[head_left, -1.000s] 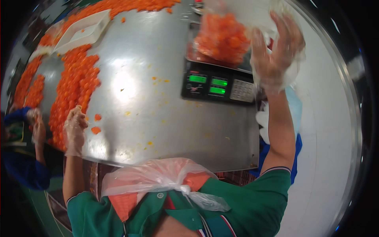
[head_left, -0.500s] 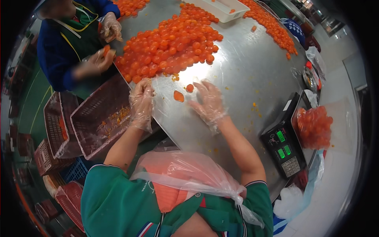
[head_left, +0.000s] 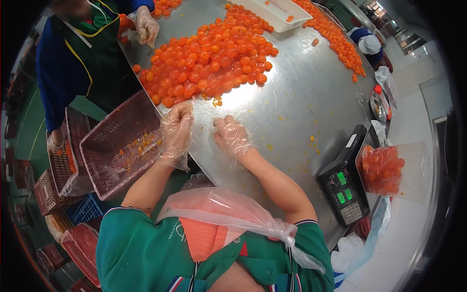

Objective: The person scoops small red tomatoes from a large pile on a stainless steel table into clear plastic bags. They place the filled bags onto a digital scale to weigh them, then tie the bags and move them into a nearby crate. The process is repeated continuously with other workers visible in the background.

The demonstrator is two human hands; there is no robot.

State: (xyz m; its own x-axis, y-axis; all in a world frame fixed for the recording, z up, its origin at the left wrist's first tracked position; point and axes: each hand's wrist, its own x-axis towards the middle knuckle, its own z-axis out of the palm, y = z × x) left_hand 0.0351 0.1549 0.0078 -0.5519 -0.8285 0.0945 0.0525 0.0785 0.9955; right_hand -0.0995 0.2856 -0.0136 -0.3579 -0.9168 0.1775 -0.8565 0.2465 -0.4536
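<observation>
Orange balls: one big heap (head_left: pixel 209 61), too many to count, spread on the metal table (head_left: pixel 292 102) just beyond the hands; a second strip (head_left: pixel 338 41) runs along the far edge, with one loose piece (head_left: pixel 315 42) apart from it.
Left hand: one, gloved (head_left: pixel 176 131), at the table edge just beside the heap, fingers curled in — cannot tell whether anything is inside.
Right hand: one, gloved (head_left: pixel 231 136), low over the table, fingers bent toward the palm; its contents are hidden.
Crumbs: several yellow bits (head_left: pixel 218 101), by the heap and scattered rightward.
Tray: one, white (head_left: pixel 278 23), behind the heap.
Scale: one, black (head_left: pixel 344 187), three green displays lit, filling the table's right side.
Bag: one, clear, with orange balls inside (head_left: pixel 383 170), on the scale.
Crates: two large dark red ones (head_left: pixel 104 187) on the left — one blue (head_left: pixel 87 209) below.
Co-worker: one gloved hand (head_left: pixel 146 27) at the heap's far left, another (head_left: pixel 55 141) by the outer crate.
</observation>
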